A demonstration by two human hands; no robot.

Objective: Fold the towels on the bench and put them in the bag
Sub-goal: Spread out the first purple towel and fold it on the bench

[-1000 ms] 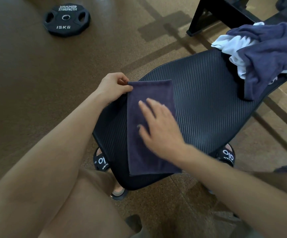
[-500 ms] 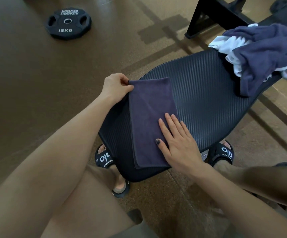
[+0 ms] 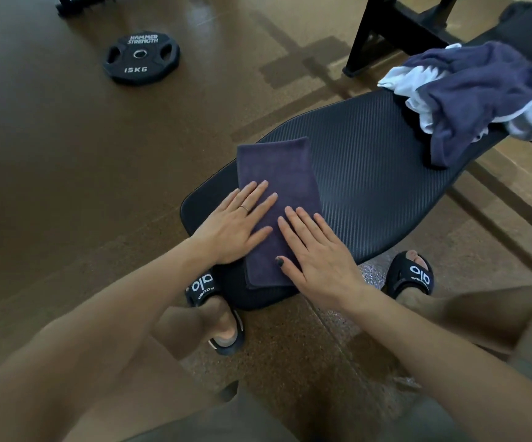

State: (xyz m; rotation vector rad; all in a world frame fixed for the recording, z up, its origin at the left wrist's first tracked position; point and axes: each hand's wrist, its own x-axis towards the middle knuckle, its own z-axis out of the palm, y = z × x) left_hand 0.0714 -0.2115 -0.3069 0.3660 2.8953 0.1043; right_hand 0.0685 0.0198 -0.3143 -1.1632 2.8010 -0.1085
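At the near end of the padded bench tabletop [image 3: 370, 173], toward 6 o'clock, a folded dark purple towel [image 3: 274, 173] is laid flat as a long narrow rectangle, its near short edge close to the pad's rounded lip. The left hand [image 3: 229, 228] is spread flat, fingers straight, over the towel's left edge, part of the palm resting on the pad beside it. The right hand [image 3: 319, 253] is likewise flat and released, pressed on the near right part of the towel. Nothing is gripped by either hand.

At about 2 o'clock, well apart from the folded piece, a crumpled heap of navy and white towels [image 3: 475, 94] is seen on the far part of the pad, one navy corner hanging over the edge. No bag is visible in this view.

Handling judgement: the folded towel is taken to be light, soft and limp, with no stiffness of its own; layers are likely to slide apart or unfold if it is lifted by one corner. The ribbed vinyl pad is probably smooth enough for the cloth to slip. Hold is best taken at both short ends, or by a palm slid under the middle with the other on top, so that the stack is kept closed.

On the floor at 11 o'clock a 15 kg weight plate [image 3: 141, 57] is noted.
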